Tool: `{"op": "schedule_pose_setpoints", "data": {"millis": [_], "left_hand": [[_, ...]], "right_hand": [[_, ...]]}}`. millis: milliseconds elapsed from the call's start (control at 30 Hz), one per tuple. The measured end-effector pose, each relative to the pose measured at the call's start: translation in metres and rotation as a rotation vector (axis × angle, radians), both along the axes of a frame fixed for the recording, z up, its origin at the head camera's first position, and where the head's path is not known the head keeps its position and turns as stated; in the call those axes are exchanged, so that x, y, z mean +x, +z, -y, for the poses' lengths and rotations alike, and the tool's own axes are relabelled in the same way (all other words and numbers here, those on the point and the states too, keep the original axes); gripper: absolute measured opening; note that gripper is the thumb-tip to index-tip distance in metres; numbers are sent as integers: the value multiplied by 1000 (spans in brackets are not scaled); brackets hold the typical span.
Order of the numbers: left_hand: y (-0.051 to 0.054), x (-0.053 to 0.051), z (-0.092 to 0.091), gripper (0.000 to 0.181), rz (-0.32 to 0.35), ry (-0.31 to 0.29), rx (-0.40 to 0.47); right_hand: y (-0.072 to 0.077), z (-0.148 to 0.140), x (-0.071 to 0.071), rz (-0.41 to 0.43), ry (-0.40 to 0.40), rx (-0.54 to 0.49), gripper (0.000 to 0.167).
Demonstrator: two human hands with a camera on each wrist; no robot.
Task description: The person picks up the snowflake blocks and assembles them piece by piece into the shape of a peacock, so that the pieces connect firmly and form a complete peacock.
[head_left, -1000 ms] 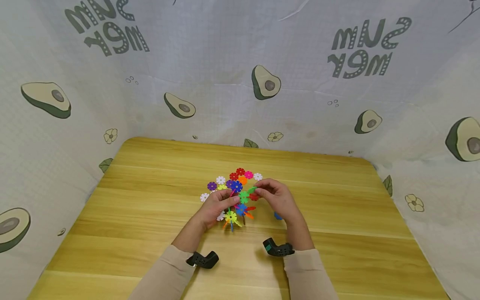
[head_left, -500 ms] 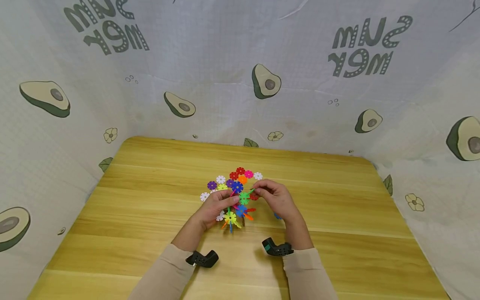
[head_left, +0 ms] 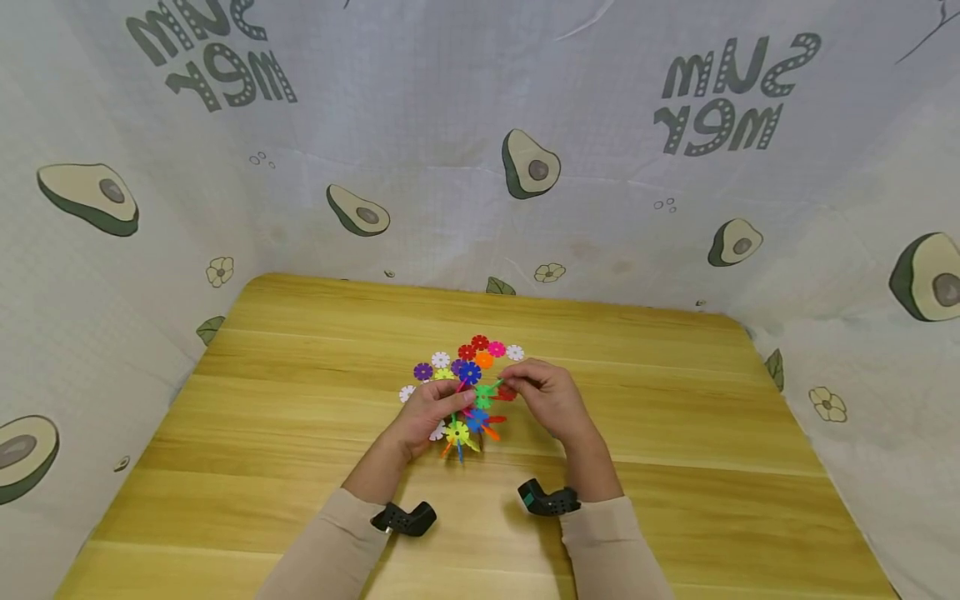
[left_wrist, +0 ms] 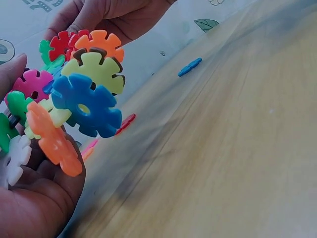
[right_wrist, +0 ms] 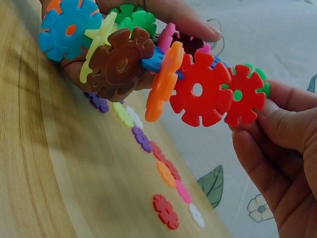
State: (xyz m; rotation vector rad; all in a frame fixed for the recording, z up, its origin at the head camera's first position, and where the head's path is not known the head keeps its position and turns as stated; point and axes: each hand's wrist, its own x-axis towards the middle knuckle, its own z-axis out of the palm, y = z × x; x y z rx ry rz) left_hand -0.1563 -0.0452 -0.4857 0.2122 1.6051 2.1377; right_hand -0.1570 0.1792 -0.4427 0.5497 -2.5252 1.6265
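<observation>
My left hand [head_left: 427, 412] holds a cluster of interlocked plastic snowflake discs raised off the table. The cluster includes a large blue disc [left_wrist: 86, 105], a brown disc [right_wrist: 121, 64], an orange disc [left_wrist: 53, 139] and a red disc [right_wrist: 200, 90], joined at their slots at different angles. My right hand [head_left: 551, 400] pinches a green snowflake disc [head_left: 497, 384] at the cluster's right side, seen nearly edge-on in the head view. In the right wrist view, a smaller red disc [right_wrist: 243, 95] mostly covers that green disc, so its joint is hidden.
Loose snowflake discs lie on the wooden table [head_left: 675, 433] beyond the hands, among them a purple disc [head_left: 423, 372], a pink disc [head_left: 497, 349] and a white disc [head_left: 514, 352]. Another blue disc [left_wrist: 190, 67] lies apart. A printed cloth [head_left: 450, 208] hangs around the table.
The green disc at my right fingertips has turned from partly face-on to nearly edge-on. The cluster and right hand have shifted slightly left; the right arm now covers the lone blue disc in the head view.
</observation>
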Motion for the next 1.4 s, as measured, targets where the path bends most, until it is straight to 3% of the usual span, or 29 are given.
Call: {"op": "schedule_pose_setpoints", "data": {"millis": [433,900,1000,1067,1267,1400], "left_hand": [[-1,0,-1,13,-20,24,-53],[-4,-1,-3,13,-7,76,-101],[-3,-1,-3,17,-25,66,-101],[-2,-1,-4,20,-32,61,-99],[-2,1,-3,24,-2,48,-22],[-1,2,-1,17,7,33,29]], "right_hand": [[3,2,1,-173,-18,151,16],[1,4,0,-190,26,151,16],[1,4,0,-154,31,127,14],[0,3,0,-88,14,87,13],[-9,1,-2,174,3,-181,13],[-12,2,-3,230,18,-295,16]]}}
